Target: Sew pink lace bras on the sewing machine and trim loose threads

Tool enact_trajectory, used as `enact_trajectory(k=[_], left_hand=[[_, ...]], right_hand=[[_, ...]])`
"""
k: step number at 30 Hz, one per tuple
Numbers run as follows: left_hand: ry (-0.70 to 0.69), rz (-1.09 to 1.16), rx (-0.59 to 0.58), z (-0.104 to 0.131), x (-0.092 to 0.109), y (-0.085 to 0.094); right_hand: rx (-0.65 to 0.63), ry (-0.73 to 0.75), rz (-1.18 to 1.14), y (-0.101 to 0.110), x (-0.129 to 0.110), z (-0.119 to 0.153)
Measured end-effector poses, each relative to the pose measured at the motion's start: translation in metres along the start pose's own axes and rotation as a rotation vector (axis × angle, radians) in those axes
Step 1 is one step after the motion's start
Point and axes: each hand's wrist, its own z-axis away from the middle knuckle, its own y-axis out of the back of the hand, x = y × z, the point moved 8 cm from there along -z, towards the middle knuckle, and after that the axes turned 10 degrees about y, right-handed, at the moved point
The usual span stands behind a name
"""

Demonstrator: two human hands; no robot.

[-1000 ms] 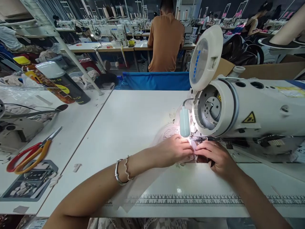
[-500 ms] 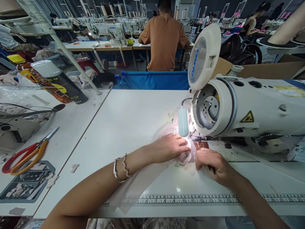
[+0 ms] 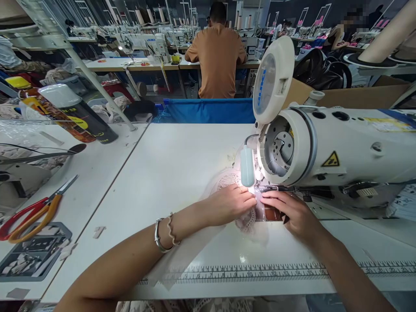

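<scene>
My left hand [image 3: 229, 204] lies over a piece of pale pink lace fabric [image 3: 226, 178], fingers bent and pressing it to the table beside the needle area. My right hand [image 3: 294, 213] reaches in from the other side, index and middle fingers stretched toward the fabric's edge. A small dark object [image 3: 286, 219] shows under its palm, held by the curled fingers; its kind is hidden. The white sewing machine [image 3: 351, 147] stands to the right with its round end cover [image 3: 274, 80] swung up. A pale green lamp [image 3: 247, 167] lights the lace; the needle is hidden.
Orange-and-red-handled scissors [image 3: 39, 214] lie at left near a grey tray [image 3: 35, 251]. A black spray can [image 3: 81, 115] and a bottle lean behind them. A ruler strip [image 3: 240, 274] runs along the front edge. Ahead, a person in a brown shirt [image 3: 217, 60] sits facing away.
My right hand has shifted up and its curled fingers have stretched out toward the needle area. My left hand stays on the lace, nearly still. The whole view has shifted slightly.
</scene>
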Motion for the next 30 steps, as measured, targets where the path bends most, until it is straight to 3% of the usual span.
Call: enact_trajectory(k=[5, 10, 22, 27, 30], left_hand=[[-0.001, -0.049, 0.019, -0.001, 0.001, 0.001], [-0.006, -0.061, -0.002, -0.001, 0.0, -0.003], [0.157, -0.077, -0.033, -0.005, -0.009, -0.012], [0.041, -0.1, 0.004, -0.003, -0.001, -0.009], [0.044, -0.116, 0.015, -0.002, -0.002, -0.008]], right_hand=[[-0.029, 0.163, 0.059, -0.002, -0.014, -0.007], [-0.027, 0.156, 0.099, 0.0, -0.016, -0.01], [-0.046, 0.117, 0.238, -0.005, -0.01, -0.007], [-0.022, 0.153, 0.175, -0.005, -0.014, -0.006], [-0.013, 0.136, 0.193, -0.005, -0.012, -0.004]])
